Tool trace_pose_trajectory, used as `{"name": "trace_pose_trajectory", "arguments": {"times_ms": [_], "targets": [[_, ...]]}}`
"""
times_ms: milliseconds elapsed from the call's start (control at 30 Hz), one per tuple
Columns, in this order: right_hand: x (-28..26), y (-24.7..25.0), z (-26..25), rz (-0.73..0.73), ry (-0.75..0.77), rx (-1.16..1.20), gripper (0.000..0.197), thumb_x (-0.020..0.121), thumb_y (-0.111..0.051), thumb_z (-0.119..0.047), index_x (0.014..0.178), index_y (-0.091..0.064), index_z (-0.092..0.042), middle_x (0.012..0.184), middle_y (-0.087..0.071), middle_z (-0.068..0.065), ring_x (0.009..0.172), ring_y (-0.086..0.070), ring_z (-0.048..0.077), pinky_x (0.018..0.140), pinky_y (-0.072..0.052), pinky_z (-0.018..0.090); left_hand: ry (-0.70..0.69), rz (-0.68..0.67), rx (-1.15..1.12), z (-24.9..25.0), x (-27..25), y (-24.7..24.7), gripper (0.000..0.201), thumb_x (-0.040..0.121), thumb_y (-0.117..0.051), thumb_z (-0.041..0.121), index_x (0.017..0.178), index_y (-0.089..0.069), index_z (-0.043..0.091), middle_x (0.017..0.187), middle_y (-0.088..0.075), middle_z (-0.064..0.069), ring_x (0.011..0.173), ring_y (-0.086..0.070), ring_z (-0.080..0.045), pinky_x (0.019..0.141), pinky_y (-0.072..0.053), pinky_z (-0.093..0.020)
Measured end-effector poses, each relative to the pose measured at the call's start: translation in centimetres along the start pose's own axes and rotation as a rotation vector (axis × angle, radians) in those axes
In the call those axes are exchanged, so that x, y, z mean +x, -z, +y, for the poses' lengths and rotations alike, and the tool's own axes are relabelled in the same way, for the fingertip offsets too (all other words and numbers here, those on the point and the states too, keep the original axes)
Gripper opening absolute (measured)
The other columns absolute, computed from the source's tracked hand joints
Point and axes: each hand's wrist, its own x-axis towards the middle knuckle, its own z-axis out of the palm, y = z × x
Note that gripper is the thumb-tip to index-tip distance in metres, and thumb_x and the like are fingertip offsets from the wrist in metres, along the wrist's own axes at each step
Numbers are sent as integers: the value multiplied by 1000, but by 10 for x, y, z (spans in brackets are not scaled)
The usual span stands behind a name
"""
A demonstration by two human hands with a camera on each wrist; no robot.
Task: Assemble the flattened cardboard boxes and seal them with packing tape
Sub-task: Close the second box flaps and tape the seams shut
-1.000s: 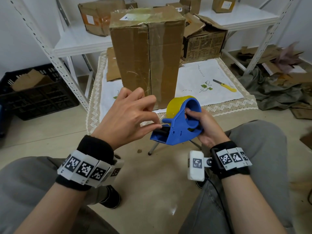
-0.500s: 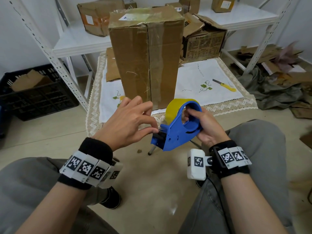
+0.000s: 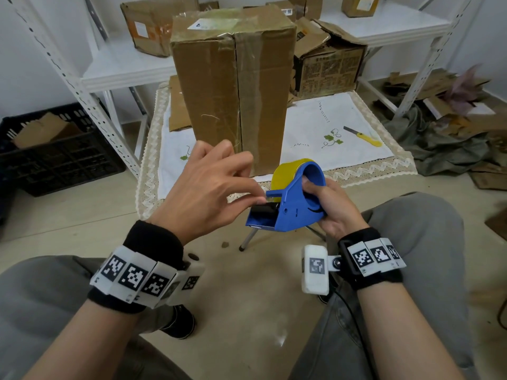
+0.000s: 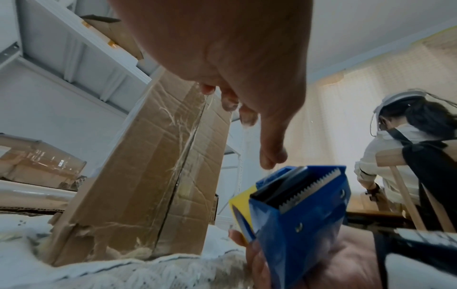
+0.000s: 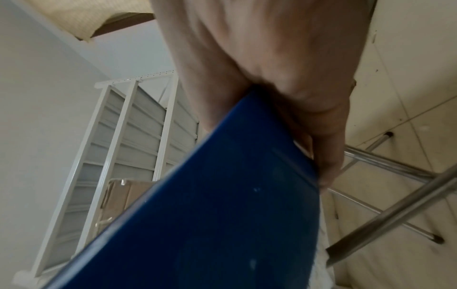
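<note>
Right wrist view: dispenser [image 5: 210, 215] is a blurred blue slab hiding the right hand's [image 5: 267, 74] fingertips. Left fingertips [image 3: 258, 200] cover the tape end by the roller; contact unclear.

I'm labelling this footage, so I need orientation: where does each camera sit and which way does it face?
Head: looks down at both hands, forearms, knees; tall cardboard box ahead.
Left wrist: looks up past left hand at the box.
Right wrist: looks along right hand, shelving behind.
All three share the blue tape dispenser.
</note>
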Motion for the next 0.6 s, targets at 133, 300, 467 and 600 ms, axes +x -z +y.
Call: {"name": "trace_pose_trajectory", "arguments": {"times_ms": [133,300,467,600], "targets": [[-1,-1,1,6,1,-15,25,104,-54,-9,79,-56,-9,82,-54,13,71,-52,23,65,-45,31,-1,64,10,1,3,1,19,94,-68,43,84,-78,31,79,-41,14,80,-29,-10,76,-18,-32],[0,1,3,13,-9,-12,19,103,-56,-9,84,-60,-8,88,-61,14,72,-61,22,62,-52,29,35,84,-62,1,4,-3,20,93,-67,43,83,-79,30,76,-37,18,77,-28,-10,75,-18,-32],[2,3,5,-1,-29,-35,18,103,-55,-8,87,-64,-9,77,-71,5,65,-69,14,57,-55,26,126,113,-168,2,6,-4,23,91,-67,47,83,-81,30,67,-35,17,70,-31,-12,74,-17,-31],[2,3,6,-31,-39,-63,19,103,-55,-8,87,-64,-9,83,-69,9,70,-68,19,62,-55,30,164,81,-216,3,5,-3,27,88,-66,52,78,-79,30,63,-33,22,67,-30,-10,73,-17,-30]]}}
